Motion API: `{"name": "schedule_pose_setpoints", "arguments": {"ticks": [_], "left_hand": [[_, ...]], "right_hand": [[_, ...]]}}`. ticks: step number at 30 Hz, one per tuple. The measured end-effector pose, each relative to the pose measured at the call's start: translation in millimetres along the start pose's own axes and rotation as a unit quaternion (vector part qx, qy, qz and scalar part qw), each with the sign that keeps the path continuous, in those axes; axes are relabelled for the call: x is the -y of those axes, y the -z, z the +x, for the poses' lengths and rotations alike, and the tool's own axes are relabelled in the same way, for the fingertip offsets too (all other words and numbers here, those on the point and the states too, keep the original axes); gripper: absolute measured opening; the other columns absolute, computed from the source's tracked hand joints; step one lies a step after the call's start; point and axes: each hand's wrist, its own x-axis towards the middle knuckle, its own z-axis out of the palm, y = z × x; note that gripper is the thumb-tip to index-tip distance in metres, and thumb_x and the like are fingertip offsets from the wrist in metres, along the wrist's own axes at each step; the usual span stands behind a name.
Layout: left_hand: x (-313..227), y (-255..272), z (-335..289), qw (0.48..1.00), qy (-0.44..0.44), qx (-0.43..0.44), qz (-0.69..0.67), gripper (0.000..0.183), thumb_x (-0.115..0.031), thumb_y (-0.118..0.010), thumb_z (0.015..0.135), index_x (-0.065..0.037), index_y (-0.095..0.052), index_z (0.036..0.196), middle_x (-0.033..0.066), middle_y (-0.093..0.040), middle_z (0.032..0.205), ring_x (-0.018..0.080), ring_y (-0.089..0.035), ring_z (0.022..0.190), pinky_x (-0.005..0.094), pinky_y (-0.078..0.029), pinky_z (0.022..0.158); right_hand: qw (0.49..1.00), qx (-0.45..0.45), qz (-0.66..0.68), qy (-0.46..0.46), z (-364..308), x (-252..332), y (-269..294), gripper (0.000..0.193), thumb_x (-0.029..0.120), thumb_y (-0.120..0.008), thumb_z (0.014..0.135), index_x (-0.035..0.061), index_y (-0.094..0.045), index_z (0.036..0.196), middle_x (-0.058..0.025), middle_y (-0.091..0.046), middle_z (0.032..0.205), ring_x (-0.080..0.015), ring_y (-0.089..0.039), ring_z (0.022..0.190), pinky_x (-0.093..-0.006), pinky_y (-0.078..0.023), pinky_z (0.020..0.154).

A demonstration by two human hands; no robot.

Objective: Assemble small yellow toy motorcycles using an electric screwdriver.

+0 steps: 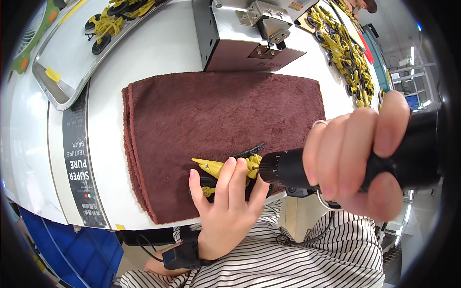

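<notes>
While a white worktop (110, 139) carries the lot, a folded brown towel (225, 110) lies upon it. Black cylindrical power driver (284, 169), gripped in the curled fingers of the right hand (345, 158), nose toward a yellow-and-black toy motorcycle (207, 167), placed on the towel's near part beneath the left hand (228, 216), whose partly spread fingers hold it.

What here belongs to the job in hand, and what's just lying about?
In the job:
- yellow toy motorcycle, under the left hand
- black driver, in the right hand
- brown cloth beneath

Apparently just lying about:
- blue bin

Untouched, possibly related:
- metal box
- yellow toys heaped at right
</notes>
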Motion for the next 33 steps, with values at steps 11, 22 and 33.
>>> {"name": "schedule_pose_setpoints", "arguments": {"ticks": [11,22,33], "left_hand": [[1,-7,-3,1.0,-0.021,-0.01,0.011,0.035,-0.046,-0.068,0.062,-0.018,-0.056,0.079,0.0103,-0.052,0.113,0.0251,-0.052,0.109,0.0631,-0.026,0.097],[-1,0,0,1.0,0.0,0.013,-0.005,0.018,-0.025,-0.054,0.082,-0.02,-0.06,0.098,0.0078,-0.059,0.106,0.0189,-0.054,0.109,0.0622,-0.036,0.091],[-1,1,2,1.0,-0.004,0.02,-0.003,0.02,-0.024,-0.053,0.082,-0.02,-0.059,0.101,0.0081,-0.059,0.105,0.0194,-0.054,0.108,0.0618,-0.036,0.091]], "right_hand": [[0.999,0.026,-0.004,-0.021,2,-6,1,0.028,0.012,-0.057,0.082,0.009,-0.032,0.095,-0.003,-0.052,0.069,-0.0142,-0.056,0.055,-0.0286,-0.046,0.055],[0.999,0.032,0.004,-0.012,3,-7,5,0.027,0.01,-0.056,0.079,0.0084,-0.033,0.093,-0.0033,-0.053,0.068,-0.0135,-0.056,0.055,-0.0274,-0.047,0.056],[0.996,-0.015,0.001,-0.093,9,3,-8,0.027,0.011,-0.058,0.08,0.0084,-0.034,0.093,-0.0037,-0.053,0.068,-0.0144,-0.056,0.054,-0.0285,-0.047,0.056]]}}
